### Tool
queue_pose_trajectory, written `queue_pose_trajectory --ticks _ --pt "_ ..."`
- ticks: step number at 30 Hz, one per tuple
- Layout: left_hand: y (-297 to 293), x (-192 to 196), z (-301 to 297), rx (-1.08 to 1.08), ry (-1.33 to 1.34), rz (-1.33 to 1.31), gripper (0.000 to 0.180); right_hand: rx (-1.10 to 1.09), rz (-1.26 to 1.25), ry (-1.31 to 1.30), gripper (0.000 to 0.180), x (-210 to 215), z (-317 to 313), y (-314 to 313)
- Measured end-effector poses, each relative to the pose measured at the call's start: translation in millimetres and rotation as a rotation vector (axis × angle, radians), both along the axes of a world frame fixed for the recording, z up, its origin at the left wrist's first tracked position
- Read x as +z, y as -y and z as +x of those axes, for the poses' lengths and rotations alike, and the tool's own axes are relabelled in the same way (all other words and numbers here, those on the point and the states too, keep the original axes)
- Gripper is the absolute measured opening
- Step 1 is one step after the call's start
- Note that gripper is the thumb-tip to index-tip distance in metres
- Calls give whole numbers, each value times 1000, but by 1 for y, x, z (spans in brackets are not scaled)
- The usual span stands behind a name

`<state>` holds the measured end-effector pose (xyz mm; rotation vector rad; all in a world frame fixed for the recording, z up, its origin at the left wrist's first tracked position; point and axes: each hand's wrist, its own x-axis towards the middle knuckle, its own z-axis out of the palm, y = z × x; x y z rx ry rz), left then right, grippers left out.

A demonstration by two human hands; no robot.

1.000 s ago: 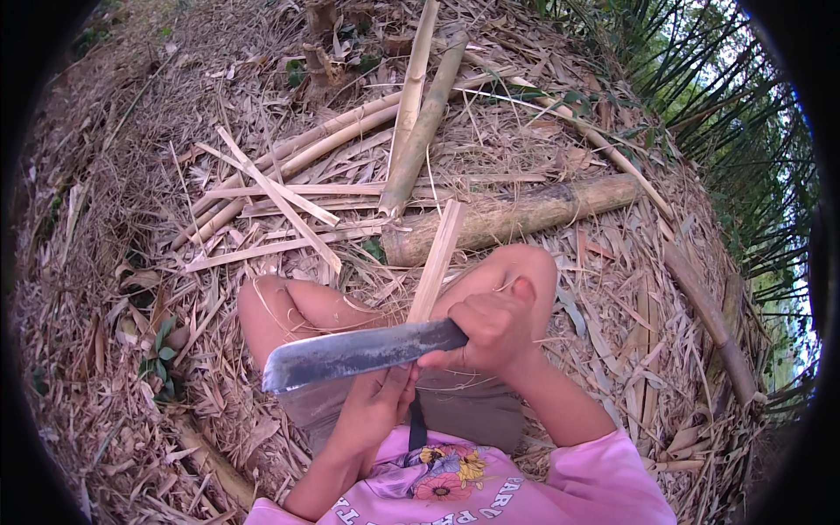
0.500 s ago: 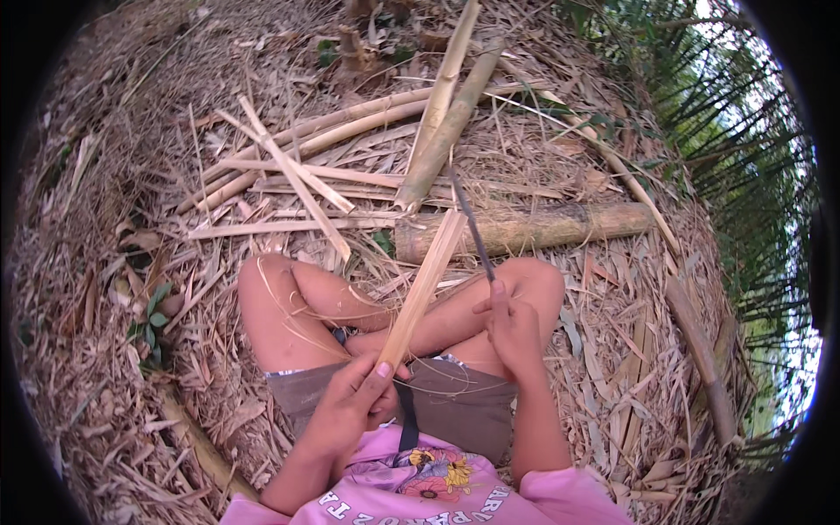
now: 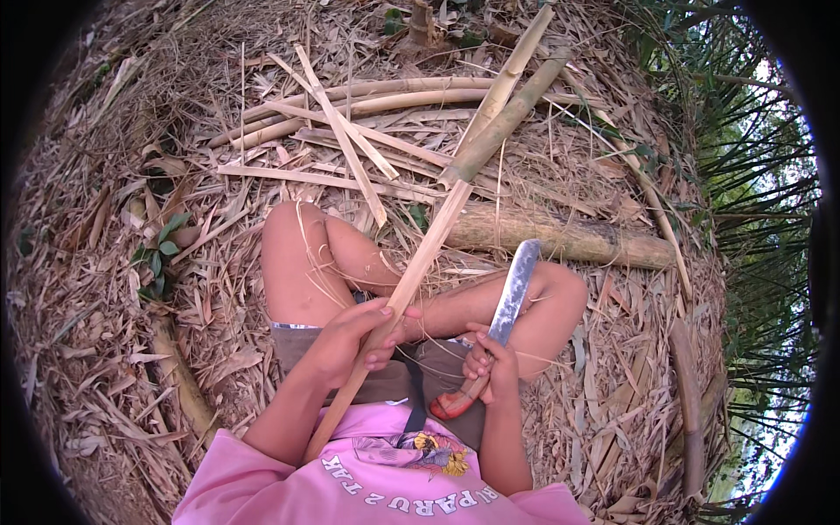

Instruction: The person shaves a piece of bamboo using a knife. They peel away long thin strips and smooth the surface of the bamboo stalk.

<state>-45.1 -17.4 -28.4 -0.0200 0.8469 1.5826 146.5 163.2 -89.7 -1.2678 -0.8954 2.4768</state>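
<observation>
My left hand (image 3: 347, 343) is closed around a long, flat bamboo strip (image 3: 427, 249). The strip slants from beside my shirt up past my crossed legs, and its far end meets the edge of a leaning bamboo pole (image 3: 499, 131). In my right hand (image 3: 497, 367) is a machete (image 3: 514, 289), gripped at its handle, whose butt is orange-red. Its broad, dark-and-silver blade points away from me over my right shin, flat side facing up. Strip and blade are apart. Thin curly shavings (image 3: 319, 254) lie across my legs.
A thick bamboo log (image 3: 569, 236) lies crosswise just beyond my knees. Split bamboo strips (image 3: 337, 122) are piled at the far left, beside long curved poles (image 3: 394, 98). Dry leaves cover the ground. A branch (image 3: 687, 402) lies at right, with green bamboo growth behind it.
My left hand now grips the strip farther along, its near end reaching my shirt. My right hand has lowered the machete toward me and turned the blade from edge-on to flat.
</observation>
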Motion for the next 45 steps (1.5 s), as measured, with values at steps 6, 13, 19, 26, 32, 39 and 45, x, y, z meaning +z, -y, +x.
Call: queue_pose_trajectory --ticks 6,13,19,26,32,39,45 --pt "-10 -7 5 -82 -45 -54 28 122 -41 -22 31 -1 -10 -6" --pt "-15 -12 2 -161 -44 -104 26 99 -103 -76 34 -3 -5 -8" --pt "-11 -5 1 -42 -125 -125 25 113 -98 -57 36 -6 -7 -9" --pt "-7 -5 0 -23 -191 -160 26 128 -97 -40 35 -6 -8 -11" --pt "-8 -1 3 -14 -355 -163 27 126 -70 -39 34 -2 -8 -8" --pt "2 27 -7 -68 -366 -115 26 295 481 -42 34 57 -29 -4" --pt "-6 45 1 -68 -464 -60 24 422 1654 9 32 92 -59 3"
